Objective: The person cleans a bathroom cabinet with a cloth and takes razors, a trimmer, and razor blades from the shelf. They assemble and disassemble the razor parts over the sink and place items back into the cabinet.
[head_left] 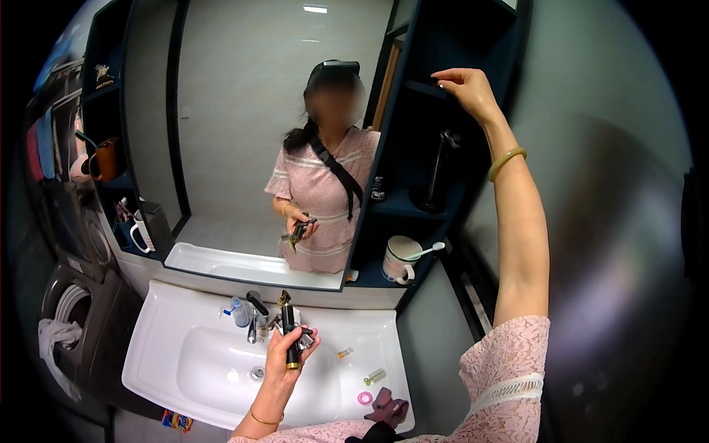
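The left hand (293, 354) is closed around a black trimmer with gold ends (291, 336). The trimmer is upright and slightly tilted, above the basin, with its gold head uppermost. Small dark and clear pieces (306, 340) are held beside it in the same hand; their exact shape cannot be told.

The right hand (465, 90) is raised to the edge of the upper cabinet shelf (427, 88). Its thumb and index fingertips are close together; whether they pinch an item cannot be told.

Behind the trimmer is the tap (258, 314), with a clear bottle with a blue top (240, 312) just beside it. The white basin (162, 354) lies below the left hand. On its right side are a small amber piece (345, 353), a clear green piece (375, 376), a pink ring (365, 398) and a mauve cloth (388, 407) near the front edge.

Below the right hand, a black device (442, 173) stands upright on the middle shelf. The compartment beneath contains a mug (399, 258) with a white toothbrush (427, 251) lying across its rim.

The mirror (236, 133) above the basin reflects the person. At far left is a washing machine (92, 325) with its door open and a white cloth (55, 343) hanging out
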Motion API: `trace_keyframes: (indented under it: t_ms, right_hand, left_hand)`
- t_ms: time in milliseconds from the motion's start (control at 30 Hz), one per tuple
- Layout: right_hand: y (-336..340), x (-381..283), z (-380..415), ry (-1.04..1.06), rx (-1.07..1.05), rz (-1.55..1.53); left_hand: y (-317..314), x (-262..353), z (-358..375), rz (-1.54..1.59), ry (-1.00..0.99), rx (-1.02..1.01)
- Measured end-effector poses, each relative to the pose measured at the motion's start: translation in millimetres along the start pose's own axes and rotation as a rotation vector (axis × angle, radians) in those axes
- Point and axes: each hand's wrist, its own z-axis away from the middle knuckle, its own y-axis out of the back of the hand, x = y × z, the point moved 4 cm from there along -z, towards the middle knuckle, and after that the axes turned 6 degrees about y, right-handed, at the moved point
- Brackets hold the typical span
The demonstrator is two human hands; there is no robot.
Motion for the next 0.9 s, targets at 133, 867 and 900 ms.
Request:
trace_keyframes:
  t_ms: [133, 867, 900]
  right_hand:
    - [-1, 2, 3, -0.028, 0.082, -0.033]
    - [28, -26, 71, -0.133, 0.233, -0.659]
    - [26, -29, 77, -0.15, 0.221, -0.672]
  left_hand:
    - [1, 0, -1, -0.005, -0.003, -0.018]
    - [-16, -5, 5, -0.046, 0.065, -0.034]
    - [-14, -7, 4, -0.048, 0.071, -0.028]
